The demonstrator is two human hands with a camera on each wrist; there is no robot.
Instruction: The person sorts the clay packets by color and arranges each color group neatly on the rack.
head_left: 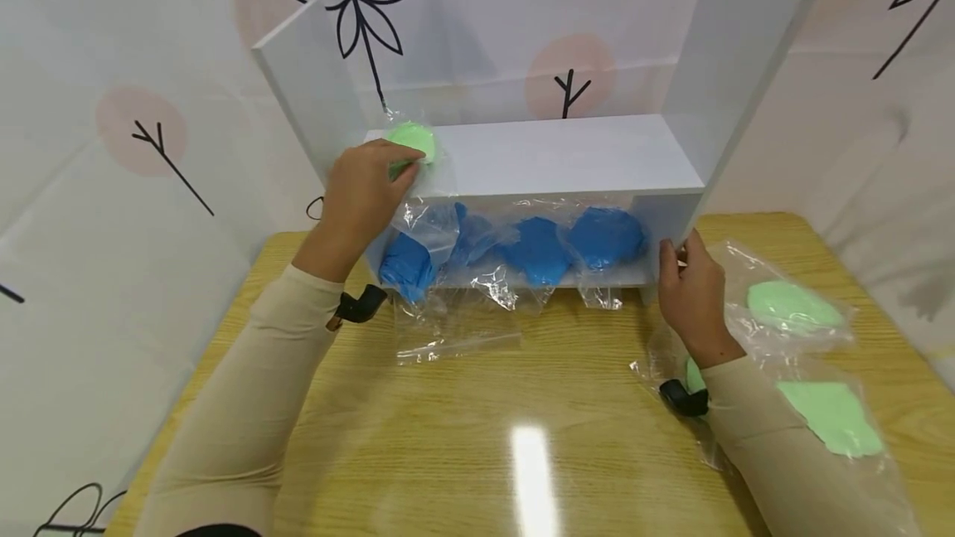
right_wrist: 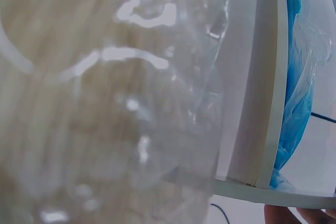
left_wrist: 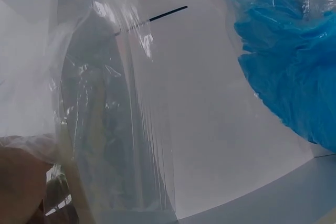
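At the left end of the white shelf unit's upper board (head_left: 559, 157), my left hand (head_left: 366, 189) pinches a clear zip bag holding a round light-green lump (head_left: 413, 139). The bag's clear plastic hangs over the board's front edge. My right hand (head_left: 694, 292) grips the unit's right side panel (head_left: 734, 65) low down, with fingertips (right_wrist: 281, 214) on its edge in the right wrist view. On the lower level lie several bagged blue lumps (head_left: 606, 237), their clear bag ends drooping over the front. In the left wrist view, clear plastic (left_wrist: 105, 103) hangs near a blue lump (left_wrist: 294, 72).
Beside my right forearm, bags with flat light-green pieces (head_left: 794, 305) lie on the wooden table (head_left: 448, 429). The unit's left side panel (head_left: 306, 81) rises beside my left hand. A patterned cloth backdrop (head_left: 477, 23) stands behind the unit.
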